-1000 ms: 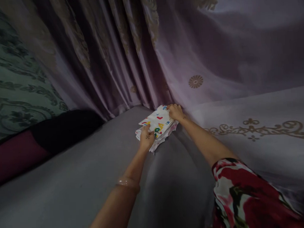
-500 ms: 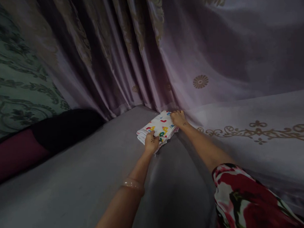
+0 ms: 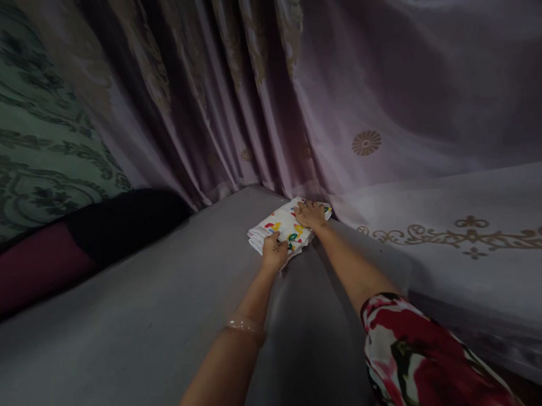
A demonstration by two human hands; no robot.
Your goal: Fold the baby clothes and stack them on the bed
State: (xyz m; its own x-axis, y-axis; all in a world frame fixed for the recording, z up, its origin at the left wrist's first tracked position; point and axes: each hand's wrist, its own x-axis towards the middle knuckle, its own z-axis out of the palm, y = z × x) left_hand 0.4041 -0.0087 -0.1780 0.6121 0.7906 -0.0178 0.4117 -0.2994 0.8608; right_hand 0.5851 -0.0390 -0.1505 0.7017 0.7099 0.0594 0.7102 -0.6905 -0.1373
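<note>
Grey sheet point(image 3: 125, 344) covers the bed, which meets pleated mauve curtains point(image 3: 232, 98) at 12 o'clock and a pale gold-trimmed drape point(image 3: 454, 244) at 3 o'clock; a green patterned wall point(image 3: 33, 146) and a dark bolster point(image 3: 77, 245) lie at 9 o'clock. Folded white cloth point(image 3: 280, 225) with coloured print rests near the curtain foot, long axis running 8 to 2 o'clock. Left hand point(image 3: 275, 253) pinches its near edge; right hand point(image 3: 310, 214) presses flat, fingers spread, on its far end.
</note>
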